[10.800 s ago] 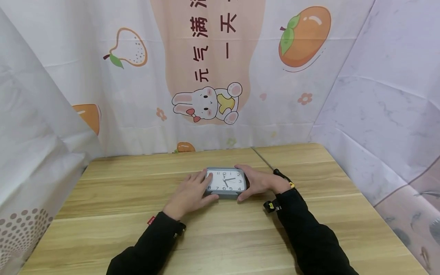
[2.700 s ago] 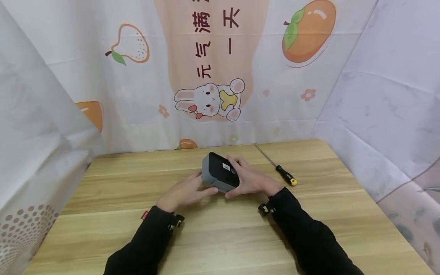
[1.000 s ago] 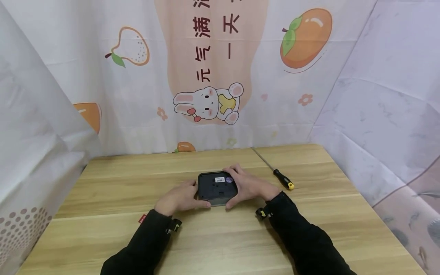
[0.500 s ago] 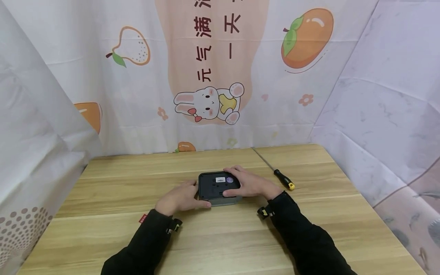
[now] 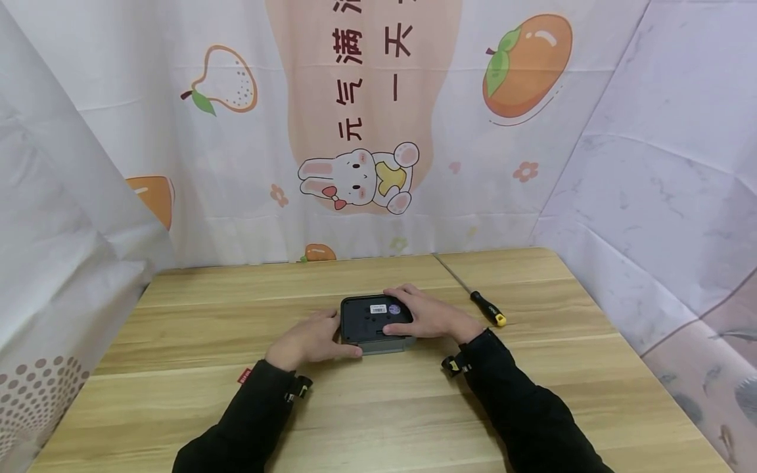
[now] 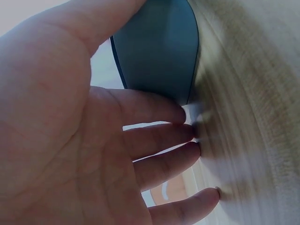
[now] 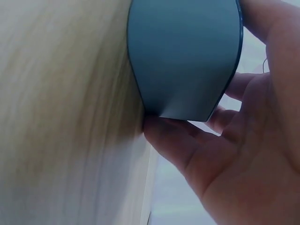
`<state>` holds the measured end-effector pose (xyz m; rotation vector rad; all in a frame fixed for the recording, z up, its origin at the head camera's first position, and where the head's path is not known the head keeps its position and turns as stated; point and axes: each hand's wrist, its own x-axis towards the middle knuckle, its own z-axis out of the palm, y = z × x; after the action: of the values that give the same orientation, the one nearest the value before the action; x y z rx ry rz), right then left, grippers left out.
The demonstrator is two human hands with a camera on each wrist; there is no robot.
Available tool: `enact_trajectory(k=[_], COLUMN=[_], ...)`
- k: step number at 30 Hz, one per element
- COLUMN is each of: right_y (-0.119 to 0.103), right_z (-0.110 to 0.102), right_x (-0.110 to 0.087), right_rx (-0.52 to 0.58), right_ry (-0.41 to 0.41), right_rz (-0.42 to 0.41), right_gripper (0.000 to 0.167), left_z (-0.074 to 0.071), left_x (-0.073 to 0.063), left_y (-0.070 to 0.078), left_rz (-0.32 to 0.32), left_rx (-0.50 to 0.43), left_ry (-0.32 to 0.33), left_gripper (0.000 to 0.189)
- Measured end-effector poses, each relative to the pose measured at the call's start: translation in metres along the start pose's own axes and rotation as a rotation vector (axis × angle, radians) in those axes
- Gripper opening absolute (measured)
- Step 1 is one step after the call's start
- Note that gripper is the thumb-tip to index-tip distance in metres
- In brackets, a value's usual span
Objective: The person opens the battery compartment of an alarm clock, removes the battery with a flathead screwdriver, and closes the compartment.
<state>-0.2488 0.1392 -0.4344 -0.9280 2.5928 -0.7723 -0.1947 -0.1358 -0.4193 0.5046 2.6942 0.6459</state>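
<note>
A grey clock (image 5: 368, 310) lies face down on the wooden table, its black back upward with a white barcode label and a round purple sticker. My left hand (image 5: 307, 340) holds its left end, thumb along the near side and index finger at the far corner. In the left wrist view the other fingers (image 6: 164, 166) stretch past the clock's grey side (image 6: 157, 51), tips at the table. My right hand (image 5: 434, 314) grips the right end, its thumb on the black back and its fingers over the far edge. The dial is hidden underneath.
A screwdriver (image 5: 488, 309) with a black and yellow handle lies right of the right hand, its shaft pointing to the table's back edge. A printed curtain (image 5: 236, 164) hangs behind the wooden table (image 5: 378, 414), and pale cloth flanks both sides.
The clock lay face up at first; both hands turned it over and laid it face down. Since a second ago, my right thumb has shifted from the near side onto the back.
</note>
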Motion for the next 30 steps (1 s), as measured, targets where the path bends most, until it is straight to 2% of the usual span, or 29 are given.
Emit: enact_trajectory(k=[5, 9, 14, 20, 24, 30], right_y=[-0.004, -0.010, -0.014, -0.018, -0.021, -0.027], right_z=[-0.001, -0.001, -0.002, 0.001, 0.003, 0.004], right_x=[0.000, 0.000, 0.000, 0.003, 0.005, 0.005], right_rx=[-0.014, -0.042, -0.129, -0.232, -0.266, -0.266], right_ry=[-0.001, -0.009, 0.039, 0.087, 0.085, 0.066], right_rz=[0.007, -0.011, -0.105, -0.217, -0.232, -0.212], right_gripper=[0.089, 0.090, 0.085, 0.071, 0.062, 0.057], left_z=[-0.001, -0.002, -0.002, 0.001, 0.002, 0.003], left_x=[0.000, 0.000, 0.001, 0.002, 0.002, 0.003], left_y=[0.000, 0.002, 0.006, 0.007, 0.007, 0.006], left_rz=[0.019, 0.045, 0.116, 0.135, 0.136, 0.124], left_rx=[-0.043, -0.028, 0.033, 0.089, 0.070, 0.043], left_ry=[0.036, 0.051, 0.066, 0.055, 0.049, 0.031], left_gripper=[0.112, 0.125, 0.121, 0.112, 0.109, 0.107])
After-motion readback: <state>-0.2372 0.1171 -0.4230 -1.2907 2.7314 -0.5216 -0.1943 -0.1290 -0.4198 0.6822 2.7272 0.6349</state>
